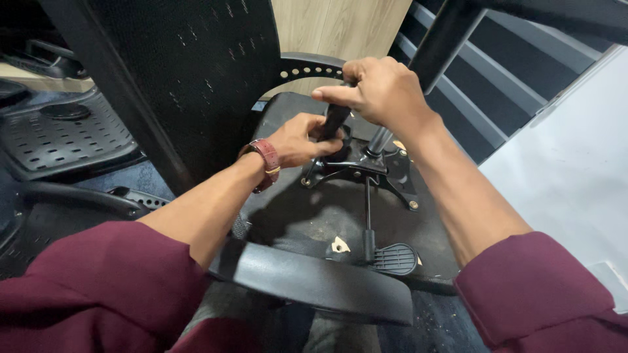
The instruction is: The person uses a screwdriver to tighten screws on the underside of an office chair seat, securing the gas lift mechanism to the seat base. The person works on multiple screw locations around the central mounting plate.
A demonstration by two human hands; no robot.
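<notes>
1. Chair seat (307, 216), black, lies upside down in front of the person, underside facing up, mesh backrest (196, 78) rising at the left.
2. Metal mechanism plate (366, 171) sits bolted to the middle of the seat underside, 1 gas-lift column (381, 138) rising from it toward the upper right.
3. Right hand (379, 91) is closed in a full fist around the top of a black tool handle (335, 121), which stands nearly upright over the plate.
4. Left hand (301, 138), a red-strapped watch (266, 163) on its wrist, is curled at the handle's lower end, fingers wrapped where the handle meets the plate; what the tip engages is hidden by the fingers.
5. Adjustment lever with ribbed paddle (392, 258) runs from the plate toward the near seat edge, untouched.
6. Armrest (320, 282) lies across the near edge, just below the paddle.
7. Step in hand, as judged: working a fastener at the plate's left side, top hand turning or pressing, lower hand steadying the tip.
8. Next move calls for keeping the handle upright and seated so it does not slip off the fastener; the seat is loose on the floor, so it may shift under force.
9. More perforated chair parts (59, 137) lie at the far left, well apart from both hands.
</notes>
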